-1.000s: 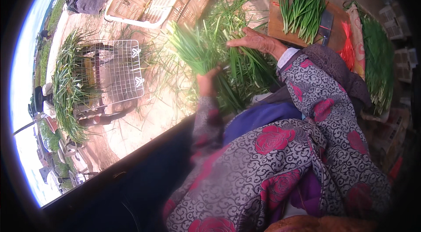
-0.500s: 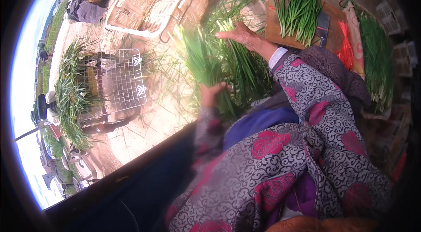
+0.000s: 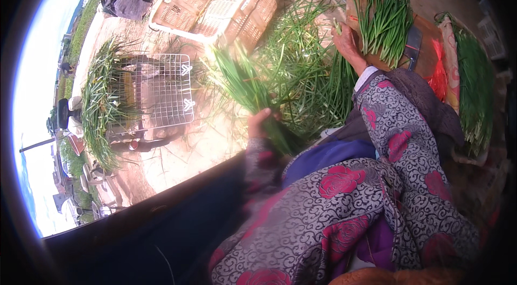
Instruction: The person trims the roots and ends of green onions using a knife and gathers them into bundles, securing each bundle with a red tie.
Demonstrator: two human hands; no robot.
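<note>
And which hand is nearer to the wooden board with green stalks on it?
The right hand is nearer, beside the left edge of the wooden board. The left hand is farther away, lower and to the left, around a bunch of green stalks.

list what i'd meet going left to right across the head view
Leafy pile, wire rack, left hand with a green bunch, right hand, laid-out stalks, red strands, dark green pile.
</note>
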